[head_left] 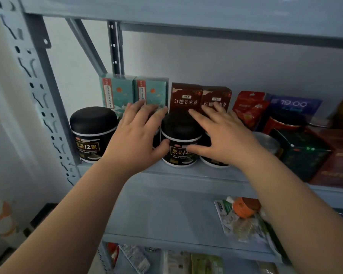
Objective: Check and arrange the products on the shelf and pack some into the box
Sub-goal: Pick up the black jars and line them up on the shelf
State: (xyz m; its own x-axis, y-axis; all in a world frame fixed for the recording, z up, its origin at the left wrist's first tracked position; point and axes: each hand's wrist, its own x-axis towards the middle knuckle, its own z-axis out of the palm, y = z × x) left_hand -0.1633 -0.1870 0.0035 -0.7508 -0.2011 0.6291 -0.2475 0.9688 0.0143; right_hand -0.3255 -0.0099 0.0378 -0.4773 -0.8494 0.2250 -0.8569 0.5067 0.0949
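Shelf (186,175) of grey metal, dim and bluish, with a row of black jars along its front edge and both hands up at them.

Lays left hand (137,135) over a hidden jar (156,139), of which only a dark sliver shows past the palm. Fingers (147,109) spread and nearly straight, resting rather than clasping; thumb touching the side of the middle jar (179,133).

Spreads right hand (224,135) the same way, fingers (216,113) straight. Index lies on the middle jar's lid, thumb across its label, covering the last characters. Covers a fourth jar (212,162) with the palm, leaving only its white-rimmed base in sight.

Leftmost jar (93,133) apart from both hands, label fully legible.

Behind the row: teal boxes (117,91), the right one partly masked by left fingertips, and brown boxes (186,95), the second one's print crossed by right fingers.

Further right, blurred: red pouch (249,107), blue pack (295,104) marked 19:00, silver lid (267,140) half hidden by the wrist, dark green box (305,155). Reddish cartons at the frame edge, cut off and unreadable.

One level down: packets (232,220) and an orange-capped bottle (243,207), partly behind the right forearm, print too small to read.
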